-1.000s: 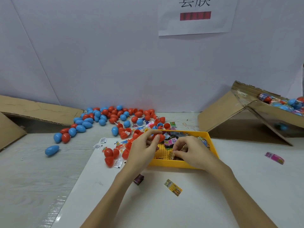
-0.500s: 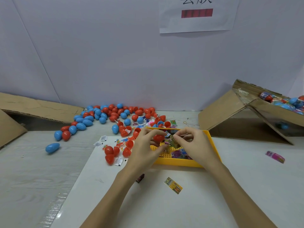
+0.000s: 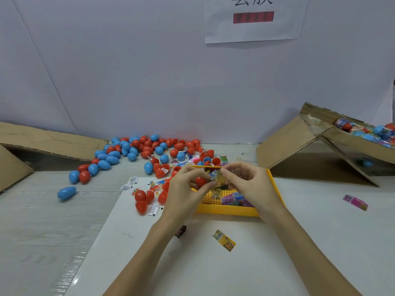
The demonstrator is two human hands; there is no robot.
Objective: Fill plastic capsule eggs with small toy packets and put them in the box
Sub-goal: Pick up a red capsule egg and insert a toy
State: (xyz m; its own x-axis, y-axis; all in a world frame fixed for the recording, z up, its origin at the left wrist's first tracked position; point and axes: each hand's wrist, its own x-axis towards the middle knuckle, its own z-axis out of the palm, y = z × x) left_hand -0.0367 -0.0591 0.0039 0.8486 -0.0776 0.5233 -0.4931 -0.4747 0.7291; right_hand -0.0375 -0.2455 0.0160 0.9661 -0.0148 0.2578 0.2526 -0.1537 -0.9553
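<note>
Hands meet above the yellow tray (image 3: 230, 211); left hand (image 3: 188, 189) curls round a red egg half (image 3: 200, 180), right hand (image 3: 245, 184) pinches a small toy packet (image 3: 215, 178) at its open mouth; step in hand judged as insertion; advisable to fold the packet compact, keep the half's opening facing it and push it fully below the rim so the second half can close; the box (image 3: 350, 146) of filled eggs stands well apart at right, loose eggs (image 3: 132, 150) lie at left
</note>
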